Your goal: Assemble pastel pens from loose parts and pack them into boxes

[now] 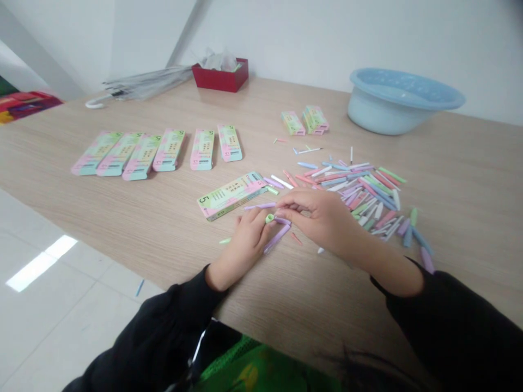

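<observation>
My left hand (pixel 245 239) is closed round a light green pen barrel (pixel 269 218), whose open round end points up between thumb and fingers. Close beside it, my right hand (pixel 327 218) has thumb and forefinger pinched together near that end; what lies between the fingertips is too small to make out. Purple pen parts (pixel 278 238) rest on the table around my hands. Just beyond my left hand lies a green and pink pen box (pixel 231 196), with a small green piece (pixel 272 190) at its right end.
A loose heap of coloured pen parts (pixel 368 190) spreads to the right. Several pen boxes (pixel 169 149) lie in a row at the left, more small boxes (pixel 314 118) farther back. A blue basin (pixel 388 111), red box (pixel 220 80) and clear umbrella (pixel 147 84) stand or lie along the wall.
</observation>
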`<act>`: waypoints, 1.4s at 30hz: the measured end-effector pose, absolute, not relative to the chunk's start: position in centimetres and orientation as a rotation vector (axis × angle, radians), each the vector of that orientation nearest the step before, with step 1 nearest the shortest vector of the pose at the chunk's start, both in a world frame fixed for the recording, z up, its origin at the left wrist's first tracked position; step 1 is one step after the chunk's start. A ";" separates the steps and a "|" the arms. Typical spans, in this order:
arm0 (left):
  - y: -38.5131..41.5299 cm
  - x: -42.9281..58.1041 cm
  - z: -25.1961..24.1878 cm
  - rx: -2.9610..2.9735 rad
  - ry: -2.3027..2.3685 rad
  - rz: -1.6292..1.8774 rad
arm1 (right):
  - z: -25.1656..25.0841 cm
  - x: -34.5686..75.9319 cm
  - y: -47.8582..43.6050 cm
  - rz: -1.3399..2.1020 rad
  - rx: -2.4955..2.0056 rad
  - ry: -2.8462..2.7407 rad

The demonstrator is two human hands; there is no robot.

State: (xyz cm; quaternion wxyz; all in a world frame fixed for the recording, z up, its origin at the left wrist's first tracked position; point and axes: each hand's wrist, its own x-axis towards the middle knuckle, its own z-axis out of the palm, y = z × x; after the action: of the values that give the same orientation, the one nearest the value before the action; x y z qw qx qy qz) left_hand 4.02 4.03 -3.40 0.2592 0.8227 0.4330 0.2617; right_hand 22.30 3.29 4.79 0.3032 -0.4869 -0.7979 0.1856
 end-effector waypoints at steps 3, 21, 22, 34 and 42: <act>3.9 4.1 -3.2 2.259 1.160 0.689 | 4.5 22.3 3.3 0.467 -1.208 -2.137; 0.6 4.7 -1.1 1.122 0.595 0.674 | 6.6 26.1 -4.1 0.560 -1.182 -1.934; 0.3 5.1 -1.0 1.148 0.576 0.611 | 5.9 25.9 -4.6 0.608 -1.124 -1.946; -0.7 7.6 -0.8 1.354 0.819 0.415 | 0.7 34.2 -6.5 0.393 -1.762 -1.879; -0.9 9.0 0.0 1.423 0.906 0.426 | -1.8 33.1 -8.6 0.372 -1.886 -1.962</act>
State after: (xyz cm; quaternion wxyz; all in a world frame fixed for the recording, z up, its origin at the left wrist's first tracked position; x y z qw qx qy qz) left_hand 8.96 -0.93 -0.02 0.6447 0.6252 0.3979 0.1872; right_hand 33.14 -8.63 -1.79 0.1964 -0.6732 -0.7004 0.1327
